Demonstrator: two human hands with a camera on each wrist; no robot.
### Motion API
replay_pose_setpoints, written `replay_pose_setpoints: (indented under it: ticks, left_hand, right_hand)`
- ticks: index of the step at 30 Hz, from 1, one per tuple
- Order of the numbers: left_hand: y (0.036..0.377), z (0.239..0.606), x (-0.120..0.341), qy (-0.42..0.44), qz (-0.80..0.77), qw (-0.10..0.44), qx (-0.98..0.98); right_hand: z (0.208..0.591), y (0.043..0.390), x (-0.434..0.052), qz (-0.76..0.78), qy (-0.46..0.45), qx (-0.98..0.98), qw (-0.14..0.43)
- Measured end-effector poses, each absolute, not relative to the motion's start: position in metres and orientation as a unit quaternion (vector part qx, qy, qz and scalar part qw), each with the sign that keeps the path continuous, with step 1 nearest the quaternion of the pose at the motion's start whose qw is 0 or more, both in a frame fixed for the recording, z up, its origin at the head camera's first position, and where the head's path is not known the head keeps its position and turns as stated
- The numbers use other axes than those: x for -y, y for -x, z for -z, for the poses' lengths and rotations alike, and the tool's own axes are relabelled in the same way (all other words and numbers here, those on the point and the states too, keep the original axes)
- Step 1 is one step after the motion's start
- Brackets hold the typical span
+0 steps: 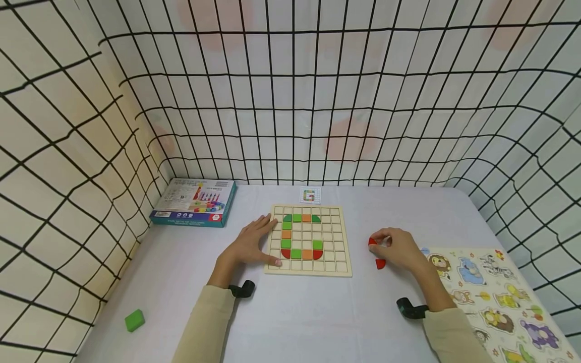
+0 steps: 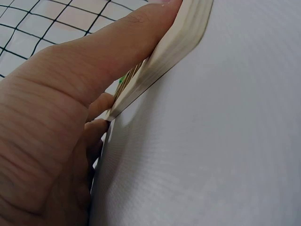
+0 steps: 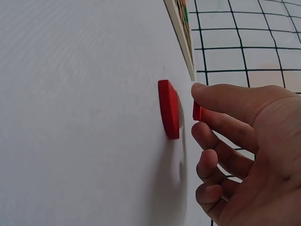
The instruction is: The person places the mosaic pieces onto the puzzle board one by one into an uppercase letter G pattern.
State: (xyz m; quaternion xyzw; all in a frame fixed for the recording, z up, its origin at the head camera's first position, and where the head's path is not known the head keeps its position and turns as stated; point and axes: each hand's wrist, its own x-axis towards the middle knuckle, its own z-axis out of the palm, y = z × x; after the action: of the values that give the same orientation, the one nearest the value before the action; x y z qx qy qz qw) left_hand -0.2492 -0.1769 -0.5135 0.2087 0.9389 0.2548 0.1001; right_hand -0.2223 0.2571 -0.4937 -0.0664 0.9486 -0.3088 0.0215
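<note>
A wooden grid board (image 1: 336, 259) lies flat, with green, orange and red pieces set in a G-like outline. My left hand (image 1: 249, 244) rests at its left side, fingers spread, thumb on the near-left corner; the left wrist view shows the thumb (image 2: 127, 37) over the board's edge. To the right of the board, my right hand (image 1: 397, 248) pinches a red quarter-round piece (image 3: 197, 111) between thumb and fingers. Another red quarter-round piece (image 1: 380, 263) lies on the white table just below that hand.
A small pattern card (image 1: 310, 195) lies behind the board. At the back left is a game box (image 1: 195, 201). One green block (image 1: 134, 320) sits at the front left. An animal picture sheet (image 1: 499, 297) covers the right side. Black netting surrounds the table.
</note>
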Motion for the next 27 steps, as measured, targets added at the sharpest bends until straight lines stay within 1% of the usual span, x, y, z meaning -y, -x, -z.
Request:
replay_pose_setpoints:
  ticks: [12,19,27]
  left_hand:
    - [0.248,0.513,0.176,-0.203,-0.254,0.101,-0.94]
    - [0.248,0.512,0.177,-0.2,-0.254,0.105,-0.941]
    - [0.249,0.515,0.178,-0.201,-0.251,0.103,-0.941]
  right_hand:
    - [0.487,0.228,-0.234,0.324,0.07,-0.943,0.015]
    - [0.487,0.232,-0.213,0.342,0.07,-0.937,0.013]
    - [0.487,0.233,-0.185,0.368,0.069,-0.927,0.023]
